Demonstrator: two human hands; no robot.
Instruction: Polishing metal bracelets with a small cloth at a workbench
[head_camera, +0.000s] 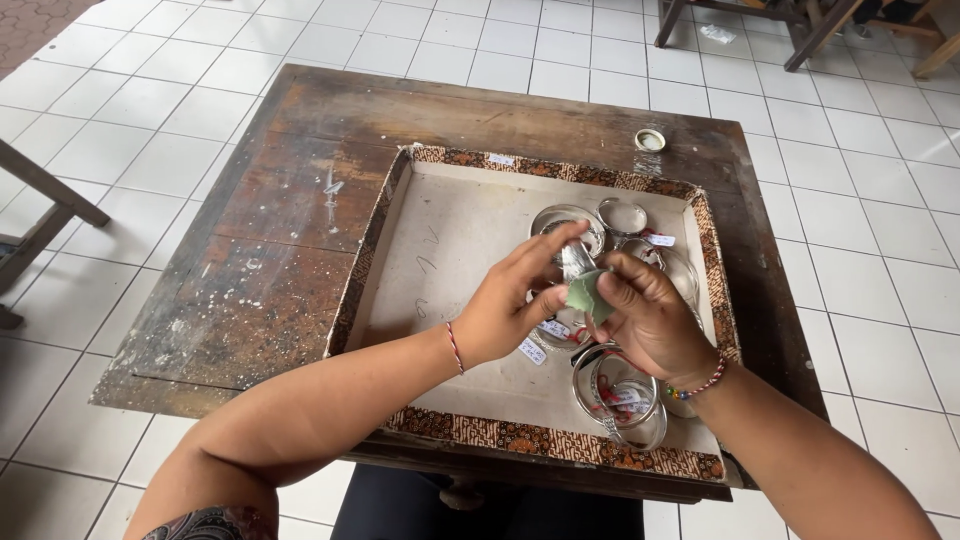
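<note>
A: What is sitting between the two hands?

B: A narrow silver metal bangle, and a small pale green cloth is pressing against it. Both are being held just above the shallow cardboard tray with the brown patterned border, over its right half.

A: How are the fingers lying?

B: The left hand is pinching the bangle, thumb below and fingers stretched along its top. The right hand is curling closed around the green cloth, thumb and forefinger squeezing it against the bangle. The two hands are touching at the fingertips.

A: And what is lying around them?

B: More silver bangles with small white paper tags are lying in the tray under and just beside the right hand, and others are resting near the far rim. A red and white string bracelet is circling the left wrist, and a beaded bracelet is circling the right.

A: What is the tray resting on?

B: It is sitting on a worn, paint-spattered dark wooden table, which is standing on a white tiled floor. A small round metal lid is lying near the table's far edge, well apart from the hands.
</note>
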